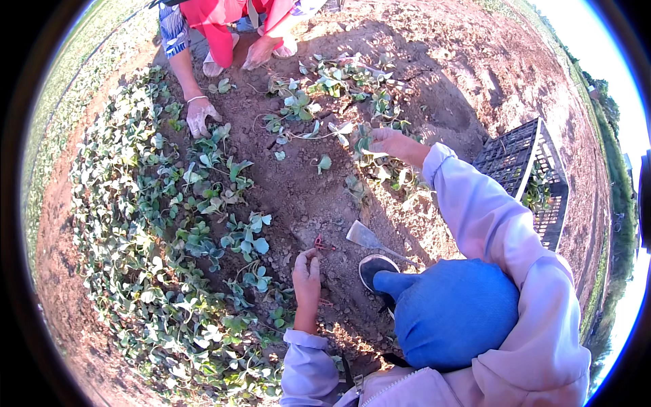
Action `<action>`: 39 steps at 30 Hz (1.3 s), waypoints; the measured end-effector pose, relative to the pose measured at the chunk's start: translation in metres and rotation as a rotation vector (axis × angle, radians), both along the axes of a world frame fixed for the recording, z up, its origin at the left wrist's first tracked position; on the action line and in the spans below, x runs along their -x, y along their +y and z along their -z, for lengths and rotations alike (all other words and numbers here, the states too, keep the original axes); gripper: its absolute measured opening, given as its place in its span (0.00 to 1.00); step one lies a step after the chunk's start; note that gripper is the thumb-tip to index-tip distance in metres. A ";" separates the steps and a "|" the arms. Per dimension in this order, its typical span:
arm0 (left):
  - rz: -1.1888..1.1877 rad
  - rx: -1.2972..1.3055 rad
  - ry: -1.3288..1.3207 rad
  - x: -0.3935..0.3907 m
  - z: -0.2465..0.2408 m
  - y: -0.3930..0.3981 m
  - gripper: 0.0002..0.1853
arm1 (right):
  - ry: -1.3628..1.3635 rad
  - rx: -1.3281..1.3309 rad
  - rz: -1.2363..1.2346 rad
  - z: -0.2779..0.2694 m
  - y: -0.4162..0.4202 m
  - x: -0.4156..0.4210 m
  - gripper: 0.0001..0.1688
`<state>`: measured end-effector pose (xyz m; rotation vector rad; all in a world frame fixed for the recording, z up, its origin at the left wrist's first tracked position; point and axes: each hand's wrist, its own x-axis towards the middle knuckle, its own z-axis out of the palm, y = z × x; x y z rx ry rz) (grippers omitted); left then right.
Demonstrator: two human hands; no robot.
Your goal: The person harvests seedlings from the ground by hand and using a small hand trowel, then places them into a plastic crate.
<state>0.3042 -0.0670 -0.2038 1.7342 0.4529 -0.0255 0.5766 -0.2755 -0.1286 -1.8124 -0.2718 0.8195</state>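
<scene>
My left hand (307,277) is low over the soil, its fingertips at a small red wire-like piece (320,244); whether it grips the piece is unclear. A similar red piece (325,302) lies beside my wrist. My right hand (385,141) reaches forward, its fingers closed on a green leafy plant (363,139) above a loose pile of leafy plants (391,170). Between my hands, a flat metal blade tool (364,236) with a thin shaft lies on the ground by my shoe (377,270). A dense bed of low leafy plants (152,264) grows on the left.
A co-worker in red trousers (216,30) crouches ahead, one hand (200,117) at the bed's edge and the other (259,53) near their feet. A black plastic crate (508,152) with plants in it stands at the right. Pulled plants (330,81) lie on the soil ahead.
</scene>
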 end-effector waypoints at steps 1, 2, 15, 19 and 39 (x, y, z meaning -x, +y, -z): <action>-0.049 0.091 -0.026 -0.004 -0.006 0.002 0.09 | 0.102 -0.104 -0.087 0.005 0.010 0.008 0.17; -0.102 0.182 -0.054 -0.013 -0.013 0.004 0.09 | 0.163 -0.162 -0.120 0.009 0.021 0.018 0.17; -0.383 0.824 -0.039 -0.028 -0.028 -0.001 0.16 | 0.390 -0.316 -0.222 0.025 0.110 0.144 0.14; -0.408 0.891 0.058 -0.020 -0.027 -0.002 0.17 | 0.275 -0.229 -0.352 0.036 0.107 0.143 0.16; -0.080 0.503 0.116 -0.002 -0.015 0.017 0.11 | 0.148 -0.017 -0.579 0.046 0.104 0.133 0.13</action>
